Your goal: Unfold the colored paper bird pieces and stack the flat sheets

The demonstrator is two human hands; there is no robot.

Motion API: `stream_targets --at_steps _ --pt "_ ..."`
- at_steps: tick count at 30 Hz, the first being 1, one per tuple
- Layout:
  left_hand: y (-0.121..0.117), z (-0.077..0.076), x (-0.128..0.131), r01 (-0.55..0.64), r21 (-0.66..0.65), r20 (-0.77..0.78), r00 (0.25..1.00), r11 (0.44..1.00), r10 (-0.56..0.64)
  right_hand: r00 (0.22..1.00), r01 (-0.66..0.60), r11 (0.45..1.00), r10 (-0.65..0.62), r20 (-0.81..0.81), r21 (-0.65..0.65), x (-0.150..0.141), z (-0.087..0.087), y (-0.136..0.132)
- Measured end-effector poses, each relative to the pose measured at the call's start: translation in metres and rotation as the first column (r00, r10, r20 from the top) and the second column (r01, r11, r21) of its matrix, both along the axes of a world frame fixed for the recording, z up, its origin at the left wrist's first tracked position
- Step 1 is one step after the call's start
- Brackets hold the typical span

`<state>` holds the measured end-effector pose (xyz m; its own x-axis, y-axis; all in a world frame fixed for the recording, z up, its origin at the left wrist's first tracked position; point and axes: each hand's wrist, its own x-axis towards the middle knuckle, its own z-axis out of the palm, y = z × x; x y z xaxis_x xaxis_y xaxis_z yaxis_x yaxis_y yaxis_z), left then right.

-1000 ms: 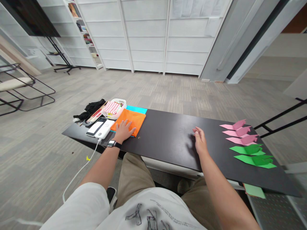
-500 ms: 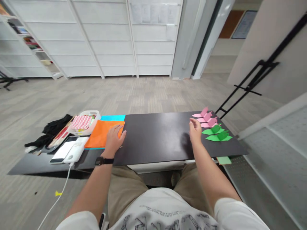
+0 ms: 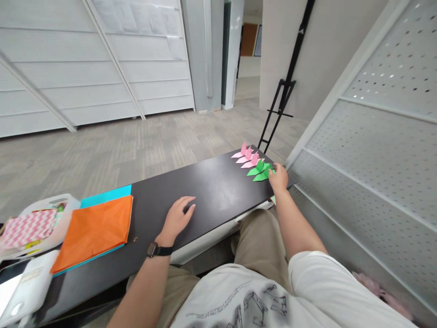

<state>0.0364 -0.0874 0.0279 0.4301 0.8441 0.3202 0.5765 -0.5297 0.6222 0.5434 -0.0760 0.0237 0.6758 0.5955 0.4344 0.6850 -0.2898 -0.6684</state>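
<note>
My left hand is over the dark tabletop, with thumb and fingers apart and nothing between them. At the table's right end, my right hand has its thumb and fingertips closed at the right end of the nearer green folded-paper crane; the fingers partly hide that end. Just behind it lies another green paper crane. Several pink paper cranes continue the row toward the far edge.
Left of my left hand lies orange paper over blue paper. A white plastic basket with a pink zigzag-patterned item and a white device are farther left. A perforated white panel stands right of the table.
My view has turned right. My left hand has left the orange paper and moved right over the table. My right hand has gone from beside the pink cranes to the nearer green one.
</note>
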Motion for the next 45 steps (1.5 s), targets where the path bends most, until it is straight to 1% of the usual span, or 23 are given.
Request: stream_targets --at_steps 3,5,6,8,9,10,12,14,15,16,18,20,22,24,25,27,30,35,37,41,43,45 --pt "-0.002 0.003 0.005 0.004 -0.018 0.036 0.999 1.000 -0.003 0.999 0.016 1.000 -0.016 -0.030 -0.002 0.006 0.000 -0.008" --pt "-0.005 0.004 0.006 -0.005 -0.030 0.072 0.997 1.000 0.008 1.000 0.006 1.000 -0.006 -0.021 0.009 0.001 0.005 -0.018" --pt "-0.006 0.004 0.006 -0.015 -0.040 0.098 0.995 0.999 0.019 1.000 -0.023 1.000 0.024 -0.020 0.014 -0.005 0.008 -0.023" --pt "-0.009 0.005 0.008 -0.035 -0.081 0.167 0.985 0.996 0.048 0.984 -0.174 0.984 0.175 -0.045 0.029 -0.029 0.015 -0.033" --pt "-0.011 0.006 0.010 -0.037 -0.115 0.211 0.976 0.993 0.061 0.957 -0.279 0.960 0.280 -0.079 0.023 -0.047 0.018 -0.037" --pt "-0.013 0.008 0.013 -0.030 -0.155 0.259 0.963 0.987 0.070 0.912 -0.393 0.919 0.393 -0.119 0.028 -0.068 0.021 -0.039" --pt "-0.017 0.012 0.021 0.027 -0.238 0.362 0.930 0.971 0.063 0.752 -0.627 0.777 0.624 -0.211 0.062 -0.116 0.024 -0.043" --pt "-0.020 0.017 0.030 0.119 -0.296 0.446 0.895 0.948 0.027 0.597 -0.757 0.646 0.747 -0.293 0.104 -0.165 0.027 -0.044" --pt "-0.021 0.019 0.033 0.163 -0.316 0.470 0.883 0.935 0.005 0.533 -0.797 0.592 0.784 -0.319 0.121 -0.187 0.028 -0.044" --pt "-0.022 0.021 0.034 0.188 -0.327 0.481 0.876 0.926 -0.008 0.484 -0.822 0.552 0.807 -0.337 0.140 -0.206 0.030 -0.044" --pt "-0.024 0.023 0.033 0.180 -0.338 0.470 0.883 0.924 0.000 0.415 -0.845 0.502 0.833 -0.366 0.183 -0.236 0.034 -0.042" --pt "-0.025 0.023 0.025 0.119 -0.353 0.461 0.885 0.928 0.061 0.350 -0.859 0.457 0.852 -0.389 0.230 -0.255 0.040 -0.039" --pt "-0.026 0.023 0.015 0.087 -0.399 0.496 0.858 0.913 0.135 0.270 -0.875 0.400 0.871 -0.411 0.273 -0.269 0.044 -0.036" --pt "-0.028 0.023 0.004 0.110 -0.456 0.551 0.814 0.883 0.182 0.205 -0.888 0.349 0.883 -0.421 0.300 -0.279 0.048 -0.033" --pt "-0.028 0.023 -0.001 0.128 -0.476 0.571 0.798 0.870 0.194 0.187 -0.891 0.333 0.888 -0.421 0.308 -0.284 0.050 -0.032" --pt "-0.030 0.025 -0.008 0.143 -0.492 0.588 0.782 0.859 0.207 0.173 -0.895 0.316 0.897 -0.407 0.315 -0.293 0.053 -0.029" --pt "-0.033 0.028 -0.016 0.125 -0.478 0.582 0.787 0.870 0.207 0.183 -0.896 0.311 0.909 -0.374 0.318 -0.303 0.057 -0.023" --pt "-0.037 0.032 -0.021 0.093 -0.417 0.535 0.830 0.904 0.161 0.225 -0.891 0.347 0.898 -0.379 0.292 -0.312 0.059 -0.016" --pt "-0.037 0.033 -0.020 0.054 -0.395 0.528 0.830 0.917 0.179 0.215 -0.887 0.352 0.887 -0.408 0.298 -0.313 0.056 -0.016" --pt "-0.036 0.033 -0.017 -0.041 -0.382 0.544 0.797 0.923 0.261 0.157 -0.907 0.308 0.880 -0.448 0.288 -0.312 0.047 -0.020" --pt "-0.036 0.034 -0.014 -0.045 -0.379 0.555 0.788 0.924 0.266 0.173 -0.914 0.309 0.884 -0.435 0.263 -0.311 0.044 -0.023" --pt "-0.036 0.035 -0.011 -0.030 -0.377 0.565 0.784 0.926 0.256 0.225 -0.905 0.345 0.884 -0.410 0.248 -0.310 0.043 -0.025"
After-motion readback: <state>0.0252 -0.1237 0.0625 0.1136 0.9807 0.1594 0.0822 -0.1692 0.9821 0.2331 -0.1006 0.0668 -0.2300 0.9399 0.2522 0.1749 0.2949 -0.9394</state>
